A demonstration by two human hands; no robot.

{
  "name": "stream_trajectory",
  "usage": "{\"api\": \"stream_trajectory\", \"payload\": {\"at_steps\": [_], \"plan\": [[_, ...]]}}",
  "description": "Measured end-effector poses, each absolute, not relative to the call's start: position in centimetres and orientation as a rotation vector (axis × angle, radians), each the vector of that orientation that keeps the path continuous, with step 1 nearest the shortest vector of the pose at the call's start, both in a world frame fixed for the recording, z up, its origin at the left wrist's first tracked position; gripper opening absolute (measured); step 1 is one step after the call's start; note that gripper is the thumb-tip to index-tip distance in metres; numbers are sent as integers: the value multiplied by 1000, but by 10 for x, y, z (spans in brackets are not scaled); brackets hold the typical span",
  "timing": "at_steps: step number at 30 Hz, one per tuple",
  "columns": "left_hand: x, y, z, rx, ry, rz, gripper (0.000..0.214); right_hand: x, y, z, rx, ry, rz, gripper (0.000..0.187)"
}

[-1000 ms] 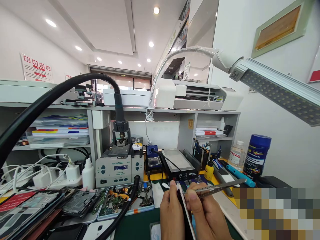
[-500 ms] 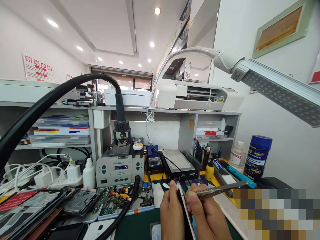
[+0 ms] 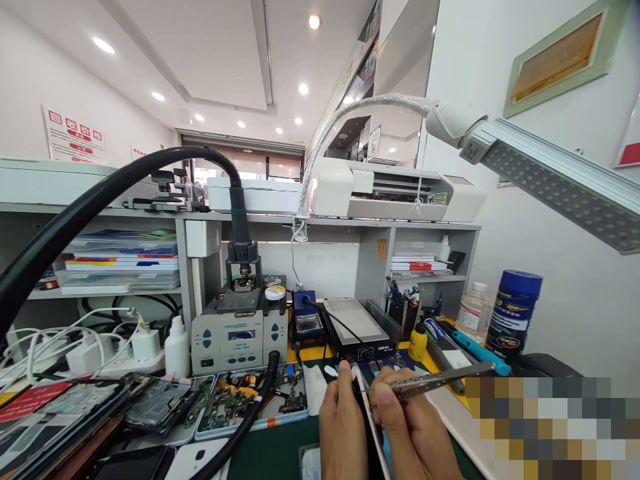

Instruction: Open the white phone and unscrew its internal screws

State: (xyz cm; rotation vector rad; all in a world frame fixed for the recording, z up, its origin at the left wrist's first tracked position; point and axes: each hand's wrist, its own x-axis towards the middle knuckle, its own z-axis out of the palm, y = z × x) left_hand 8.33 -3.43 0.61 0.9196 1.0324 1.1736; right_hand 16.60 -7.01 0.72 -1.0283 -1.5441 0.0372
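The hot plate (image 3: 353,319) serves as the landmark; the phone (image 3: 373,433), a thin flat slab seen nearly edge-on, is in front of it, on the near side, upright and tilted between the two hands; the left hand (image 3: 344,427) wraps the phone's left side, thumb up near the top edge, its other fingers largely hidden; the right hand (image 3: 417,427) pinches a slim metal tool (image 3: 440,380) between thumb and forefinger, its inner end close against the phone's pale edge; whether that end is pushed into a seam I cannot tell.

The phone should handle as a light, stiff thing, smooth enough to slip and probably brittle along its glass; it is best taken by its long sides, with the palm behind and no squeezing across the middle; the tool looks light and springy, steadiest when pinched near its working end.

Left of the hot plate stand the grey heat station (image 3: 239,337) and, nearer the person, a tray (image 3: 293,417) of small circuit boards; right of it stand a yellow bottle (image 3: 417,343) and, farther off, a blue can (image 3: 515,317).
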Motion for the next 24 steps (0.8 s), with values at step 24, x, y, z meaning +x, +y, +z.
{"api": "stream_trajectory", "payload": {"at_steps": [24], "plan": [[85,-24,-9,925,998,1131,55,166,-71,3,-1026,-1512,132,41]]}}
